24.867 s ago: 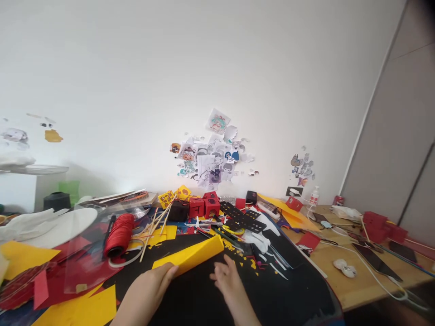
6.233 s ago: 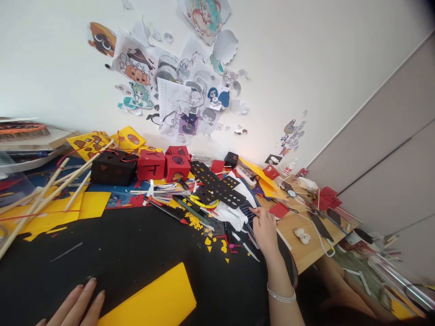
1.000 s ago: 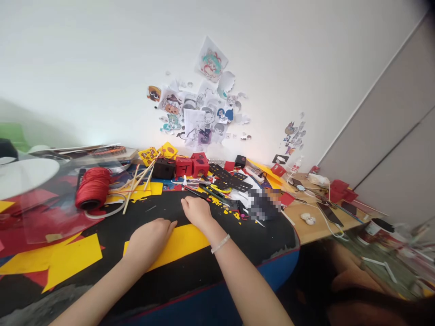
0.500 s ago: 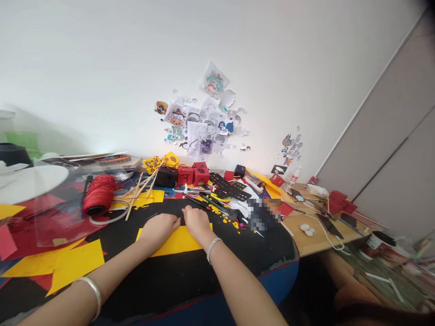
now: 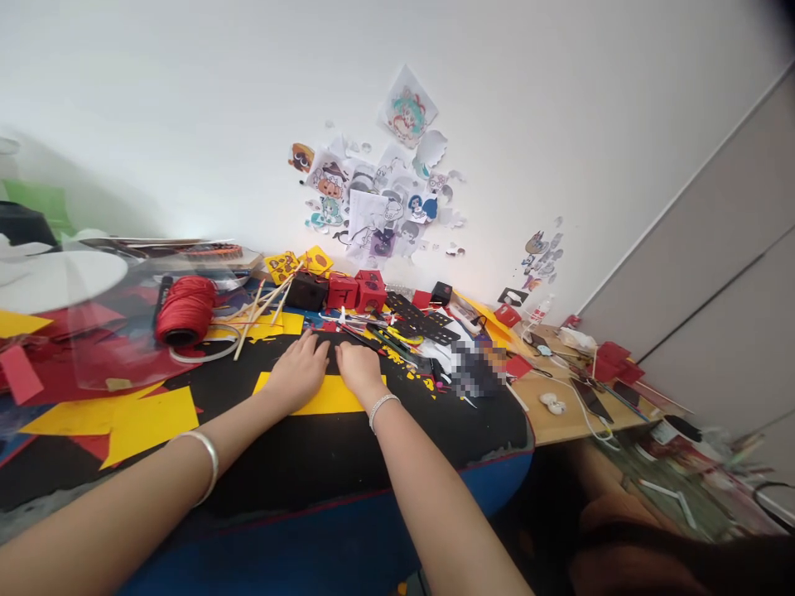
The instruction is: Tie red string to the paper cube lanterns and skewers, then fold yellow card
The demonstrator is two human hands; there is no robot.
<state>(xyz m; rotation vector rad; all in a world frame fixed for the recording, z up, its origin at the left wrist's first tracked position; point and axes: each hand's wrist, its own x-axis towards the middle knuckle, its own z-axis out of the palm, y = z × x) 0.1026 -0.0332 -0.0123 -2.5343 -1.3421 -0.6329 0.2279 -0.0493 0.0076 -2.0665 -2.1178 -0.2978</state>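
Note:
A yellow sheet of paper (image 5: 330, 399) lies crosswise on the black table mat (image 5: 323, 463), and both hands rest over it. My left hand (image 5: 301, 374) is laid flat at its far left part, fingers stretched forward and slightly apart past the far edge. Close beside it, my right hand (image 5: 360, 368) has its fingers curled down at the sheet's far edge, closed on the paper; the fingertips are hidden under the hand.
Left of the hands are a red spool of cord (image 5: 186, 308), thin wooden sticks (image 5: 248, 319) and yellow paper pieces (image 5: 152, 418). Beyond stand red paper boxes (image 5: 370, 291) and a black box (image 5: 307, 291). Pens (image 5: 391, 346), yellow scraps and a perforated black sheet (image 5: 422, 319) lie right.
My left hand has gone from curled fingers to fingers spread flat on the paper. My right hand stays curled close to the same spot. The view has tilted down slightly.

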